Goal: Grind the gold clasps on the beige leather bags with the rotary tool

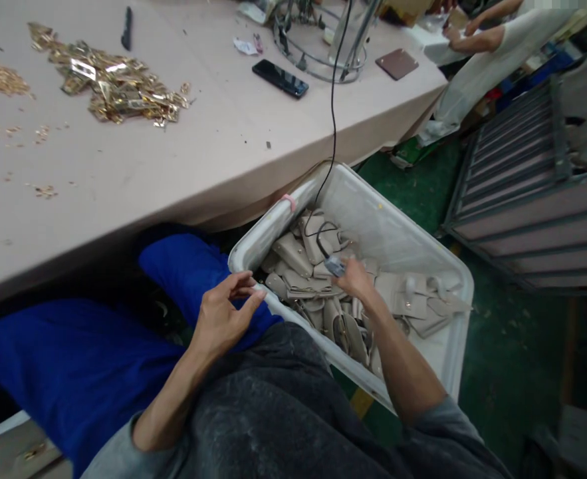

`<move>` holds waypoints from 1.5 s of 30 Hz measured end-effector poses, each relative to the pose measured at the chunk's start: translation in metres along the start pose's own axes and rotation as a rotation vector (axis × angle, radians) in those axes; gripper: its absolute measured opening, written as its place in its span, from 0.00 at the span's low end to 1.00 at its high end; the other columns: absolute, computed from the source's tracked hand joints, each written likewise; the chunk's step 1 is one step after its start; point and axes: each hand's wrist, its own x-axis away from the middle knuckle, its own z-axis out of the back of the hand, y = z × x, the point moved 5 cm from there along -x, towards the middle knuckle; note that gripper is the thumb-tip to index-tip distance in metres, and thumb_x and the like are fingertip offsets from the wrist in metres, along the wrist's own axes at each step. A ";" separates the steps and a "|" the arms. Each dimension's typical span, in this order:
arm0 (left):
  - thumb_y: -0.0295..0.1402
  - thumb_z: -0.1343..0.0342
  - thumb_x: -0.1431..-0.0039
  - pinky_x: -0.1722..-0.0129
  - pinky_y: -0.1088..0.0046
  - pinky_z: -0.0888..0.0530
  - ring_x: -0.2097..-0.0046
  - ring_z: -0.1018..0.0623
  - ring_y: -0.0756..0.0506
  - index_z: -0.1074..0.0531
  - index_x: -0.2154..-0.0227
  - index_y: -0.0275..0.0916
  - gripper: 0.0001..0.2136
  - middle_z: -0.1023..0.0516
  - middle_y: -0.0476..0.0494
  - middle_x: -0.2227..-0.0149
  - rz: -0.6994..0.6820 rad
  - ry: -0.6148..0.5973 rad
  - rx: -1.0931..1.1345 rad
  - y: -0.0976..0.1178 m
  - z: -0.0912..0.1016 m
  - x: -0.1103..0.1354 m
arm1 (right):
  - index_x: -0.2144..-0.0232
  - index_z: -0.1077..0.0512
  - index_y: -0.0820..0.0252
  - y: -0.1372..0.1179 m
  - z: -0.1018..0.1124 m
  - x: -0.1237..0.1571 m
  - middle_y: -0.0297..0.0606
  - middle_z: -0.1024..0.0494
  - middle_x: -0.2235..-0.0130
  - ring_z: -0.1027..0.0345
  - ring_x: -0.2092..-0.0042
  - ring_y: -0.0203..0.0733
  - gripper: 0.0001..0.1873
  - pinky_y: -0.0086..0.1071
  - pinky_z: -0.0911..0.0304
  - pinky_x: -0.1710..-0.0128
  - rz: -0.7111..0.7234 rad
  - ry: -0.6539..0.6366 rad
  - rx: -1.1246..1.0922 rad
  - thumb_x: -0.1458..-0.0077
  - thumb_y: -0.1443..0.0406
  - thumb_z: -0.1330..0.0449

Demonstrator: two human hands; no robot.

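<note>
My right hand [355, 278] reaches down into a white plastic bin [403, 229] beside my knee and is closed on a small grey object [334, 266] attached to a black cable [332, 113]. The bin holds several beige leather pieces [298, 256] with snap tabs. My left hand [226, 313] hovers over my lap at the bin's near rim, fingers curled loosely with thumb and fingertips close together; nothing shows in them.
A pink worktable [173, 153] carries a heap of gold metal fittings [108, 83], a black phone [280, 78], a brown wallet [397, 63], a black pen [126, 28] and a metal stand [323, 40]. Another person's arms [477, 36] work at the far corner. Blue fabric [74, 359] lies under the table. A grey rack [522, 166] stands right.
</note>
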 end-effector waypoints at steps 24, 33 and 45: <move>0.46 0.32 0.44 0.58 0.65 0.20 0.62 0.16 0.40 0.23 0.53 0.31 0.24 0.16 0.38 0.61 0.198 -0.042 0.242 -0.040 -0.002 0.017 | 0.69 0.24 0.64 0.132 -0.060 0.017 0.47 0.20 0.67 0.23 0.60 0.50 0.13 0.31 0.36 0.65 -0.326 -0.104 -0.051 0.61 0.70 0.29; 0.46 0.31 0.49 0.63 0.68 0.24 0.63 0.19 0.41 0.23 0.61 0.36 0.19 0.19 0.43 0.65 0.013 -0.322 0.023 -0.009 -0.075 0.006 | 0.75 0.27 0.62 0.067 0.053 0.008 0.34 0.27 0.80 0.35 0.79 0.37 0.16 0.29 0.41 0.79 -0.149 0.069 -0.555 0.64 0.61 0.26; 0.33 0.44 0.41 0.67 0.62 0.28 0.68 0.22 0.38 0.29 0.74 0.43 0.06 0.23 0.37 0.71 -0.394 0.012 -0.340 0.060 -0.062 0.005 | 0.68 0.24 0.62 -0.133 0.141 0.038 0.37 0.24 0.74 0.34 0.79 0.36 0.25 0.30 0.34 0.82 0.273 -0.024 -1.339 0.67 0.60 0.18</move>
